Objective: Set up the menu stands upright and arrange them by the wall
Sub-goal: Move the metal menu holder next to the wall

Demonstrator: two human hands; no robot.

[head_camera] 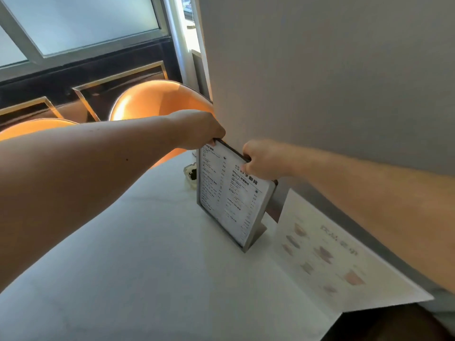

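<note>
A metal-framed menu stand (229, 200) with black print stands upright on the white table (152, 254), close to the grey wall (320, 82). My left hand (199, 130) grips its top left corner. My right hand (264, 159) grips its top edge further right. A second menu (334, 252), pale with pictures of drinks, leans against the wall to the right of the stand. Its lower edge rests on the table.
A small glass ashtray (190, 171) sits on the table just behind the stand's left side. Two orange chairs (157, 99) stand beyond the table's far edge, below a dark panelled wall and a window. The table's near right corner ends by a dark floor.
</note>
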